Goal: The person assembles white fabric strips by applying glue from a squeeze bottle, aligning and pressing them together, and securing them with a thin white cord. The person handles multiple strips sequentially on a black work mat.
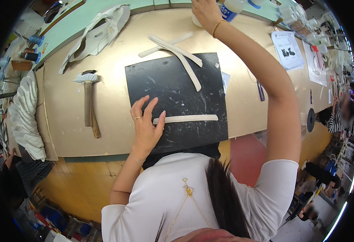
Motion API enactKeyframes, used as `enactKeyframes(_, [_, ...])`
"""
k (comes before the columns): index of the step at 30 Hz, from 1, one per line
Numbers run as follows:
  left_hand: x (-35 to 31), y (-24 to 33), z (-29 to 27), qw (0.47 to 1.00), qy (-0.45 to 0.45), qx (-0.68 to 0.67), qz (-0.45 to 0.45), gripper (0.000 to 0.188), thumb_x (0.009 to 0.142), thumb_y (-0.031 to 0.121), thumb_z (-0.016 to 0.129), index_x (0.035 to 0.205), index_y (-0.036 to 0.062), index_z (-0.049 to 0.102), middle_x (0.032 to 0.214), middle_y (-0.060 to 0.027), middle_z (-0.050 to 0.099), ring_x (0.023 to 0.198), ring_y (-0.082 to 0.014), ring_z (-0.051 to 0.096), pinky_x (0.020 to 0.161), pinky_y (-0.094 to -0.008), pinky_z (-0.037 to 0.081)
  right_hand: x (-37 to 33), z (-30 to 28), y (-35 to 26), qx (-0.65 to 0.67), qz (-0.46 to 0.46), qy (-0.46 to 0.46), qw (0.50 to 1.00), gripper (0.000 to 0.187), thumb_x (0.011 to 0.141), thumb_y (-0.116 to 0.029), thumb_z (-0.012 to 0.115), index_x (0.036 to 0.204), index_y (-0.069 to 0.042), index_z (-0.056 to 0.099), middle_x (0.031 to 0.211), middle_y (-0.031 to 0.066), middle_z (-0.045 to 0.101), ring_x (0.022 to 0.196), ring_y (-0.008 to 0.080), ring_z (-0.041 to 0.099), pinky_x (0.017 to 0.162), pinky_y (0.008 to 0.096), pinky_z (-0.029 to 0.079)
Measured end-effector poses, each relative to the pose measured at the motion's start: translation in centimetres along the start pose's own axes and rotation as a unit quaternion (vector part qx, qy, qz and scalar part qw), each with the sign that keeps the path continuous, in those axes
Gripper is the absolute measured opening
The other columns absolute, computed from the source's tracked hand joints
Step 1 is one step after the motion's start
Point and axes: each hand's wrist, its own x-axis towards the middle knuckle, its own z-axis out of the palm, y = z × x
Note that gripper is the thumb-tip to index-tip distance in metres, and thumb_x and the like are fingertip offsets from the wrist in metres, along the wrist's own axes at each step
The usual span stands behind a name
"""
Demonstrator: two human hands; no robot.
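Observation:
My left hand (146, 128) rests over the black cutting mat (177, 94), fingers apart and bent. Its thumb and fingertips are close to the left end of a narrow cream strip (189, 118) lying crosswise on the mat; contact is unclear. Far up, my right hand (207, 15) reaches over the table's far side with curled fingers, partly cut off by the picture's edge. What they hold is hidden. Beside that hand stand a white pot (196, 21) and a bottle with a blue label (230, 10). Several more cream strips (181, 56) lie crossed at the mat's far edge.
A hammer with a wrapped head (88, 101) lies left of the mat, near stacked white pieces (25, 117). A white shaped piece (96, 36) lies far left. Printed sheets (288, 50) and a dark pen-like tool (260, 90) lie right. Other people work at both sides.

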Motion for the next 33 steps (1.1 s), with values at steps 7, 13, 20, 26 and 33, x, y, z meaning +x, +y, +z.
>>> enactKeyframes(7, [0.7, -1.4, -0.3, 1.0, 0.002, 0.001, -0.012, 0.042, 0.091, 0.009, 0.071, 0.131, 0.0047, 0.06, 0.137, -0.0161, 0.048, 0.126, -0.0341, 0.046, 0.105, -0.0437, 0.041, 1.9, 3.3, -0.5, -0.007, -0.018, -0.001, 1.0, 0.036, 0.093, -0.023, 0.052, 0.119, -0.008, 0.073, 0.126, 0.0101, 0.064, 0.133, 0.0316, 0.046, 0.124, 0.0554, 0.018])
enactKeyframes(13, [3.9, -1.6, 0.3, 0.995, -0.043, -0.015, 0.091, 0.018, 0.091, 0.007, 0.069, 0.109, 0.0044, 0.068, 0.101, -0.0129, 0.066, 0.099, -0.0301, 0.062, 0.093, -0.0406, 0.045, -1.7, 1.1, -1.0, 0.071, -0.043, 0.189, 0.978, 0.025, 0.083, -0.016, 0.067, 0.107, -0.011, 0.074, 0.119, 0.002, 0.063, 0.111, 0.0227, 0.063, 0.104, 0.0539, 0.04])
enactKeyframes(20, [12.5, -2.0, 5.4, 0.978, 0.029, 0.045, 0.203, 0.022, 0.091, 0.023, 0.072, 0.103, 0.005, 0.07, 0.081, -0.0074, 0.07, 0.083, -0.0321, 0.067, 0.085, -0.042, 0.046, -5.7, -2.0, -6.8, 0.568, 0.08, -0.215, 0.79, 0.03, 0.089, -0.034, 0.07, 0.086, -0.004, 0.075, 0.088, 0.0155, 0.074, 0.082, 0.0322, 0.07, 0.074, 0.0431, 0.055])
enactKeyframes(26, [17.8, -3.1, 7.6, 0.995, 0.011, -0.043, -0.088, 0.045, 0.092, 0.032, 0.072, 0.123, 0.0015, 0.059, 0.091, -0.0117, 0.075, 0.089, -0.031, 0.071, 0.086, -0.0425, 0.046, -5.8, -1.0, -8.7, 0.707, 0.143, -0.076, 0.688, 0.03, 0.088, -0.032, 0.073, 0.089, -0.002, 0.072, 0.083, 0.0169, 0.073, 0.079, 0.0323, 0.07, 0.073, 0.0409, 0.055])
enactKeyframes(33, [19.5, -3.3, 7.8, 0.91, 0.03, -0.375, -0.174, 0.053, 0.085, -0.005, 0.07, 0.13, -0.0016, 0.042, 0.092, -0.0134, 0.069, 0.084, -0.0196, 0.072, 0.072, -0.0275, 0.058, -5.8, -1.5, -7.9, 0.836, 0.153, -0.054, 0.525, 0.023, 0.095, -0.021, 0.067, 0.105, 0.0, 0.068, 0.09, 0.0129, 0.073, 0.074, 0.0201, 0.071, 0.069, 0.034, 0.055])
